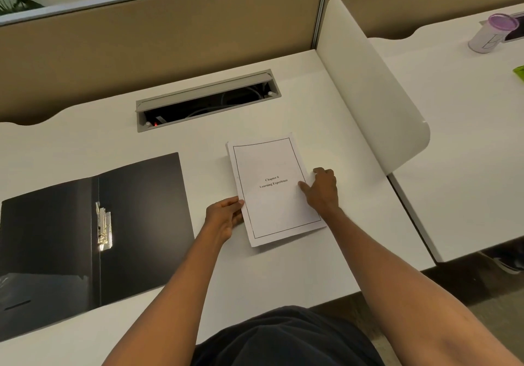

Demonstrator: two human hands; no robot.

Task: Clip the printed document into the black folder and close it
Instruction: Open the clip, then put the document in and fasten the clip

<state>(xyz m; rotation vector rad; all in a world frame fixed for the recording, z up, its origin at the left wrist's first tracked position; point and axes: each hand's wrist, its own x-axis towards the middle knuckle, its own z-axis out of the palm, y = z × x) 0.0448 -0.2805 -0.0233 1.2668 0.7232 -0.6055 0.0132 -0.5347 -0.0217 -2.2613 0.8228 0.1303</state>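
Note:
The printed document, a thin stack of white sheets with a framed title page, lies on the white desk right of centre. My left hand grips its lower left edge, fingers curled onto the paper. My right hand rests against its right edge, thumb on the page. The black folder lies open and flat at the left, with its metal clip beside the spine fold. Both hands are well right of the folder.
A grey cable hatch stands open behind the document. A white divider panel rises at the desk's right side. On the neighbouring desk sits a purple-lidded cup. The desk's front edge is near my body.

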